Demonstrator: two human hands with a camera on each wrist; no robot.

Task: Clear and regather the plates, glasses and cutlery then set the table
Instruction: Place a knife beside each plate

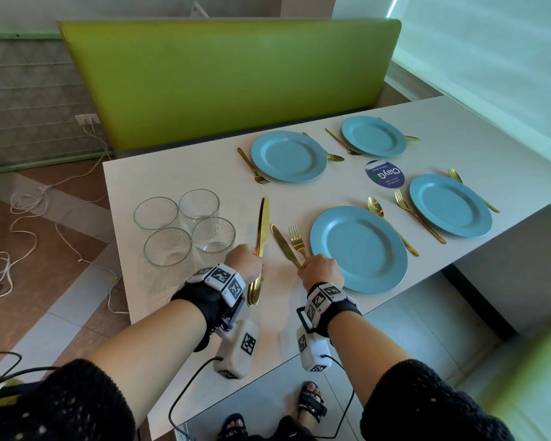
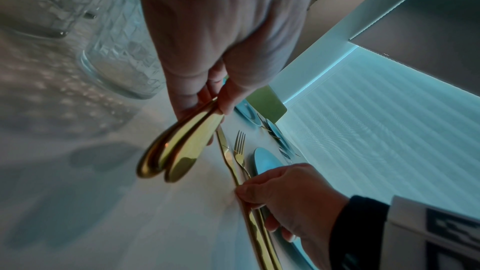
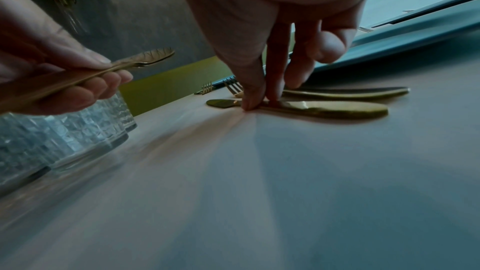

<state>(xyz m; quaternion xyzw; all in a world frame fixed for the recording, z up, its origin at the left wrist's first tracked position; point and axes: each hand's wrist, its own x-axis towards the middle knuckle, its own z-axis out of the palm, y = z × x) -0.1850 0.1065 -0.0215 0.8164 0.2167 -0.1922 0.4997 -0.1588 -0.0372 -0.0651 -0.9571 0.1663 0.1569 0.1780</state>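
Observation:
My left hand [image 1: 247,262] grips a bundle of gold knives [image 1: 262,227] by the handles, blades pointing away over the white table [image 1: 178,173]. The handle ends [image 2: 176,151] stick out below the fingers in the left wrist view. My right hand [image 1: 318,270] pinches another gold knife [image 1: 283,245] that lies flat on the table. In the right wrist view, thumb and forefinger [image 3: 255,93] hold this knife [image 3: 324,108] at its neck. A gold fork [image 1: 297,240] lies beside it, left of the nearest blue plate [image 1: 358,249].
Several clear glasses [image 1: 185,230] stand grouped left of my left hand. Other blue plates [image 1: 288,155] with gold forks and spoons beside them sit farther along the table, around a round blue sticker [image 1: 385,174]. A green bench back [image 1: 229,78] lies beyond; cables lie on the floor at left.

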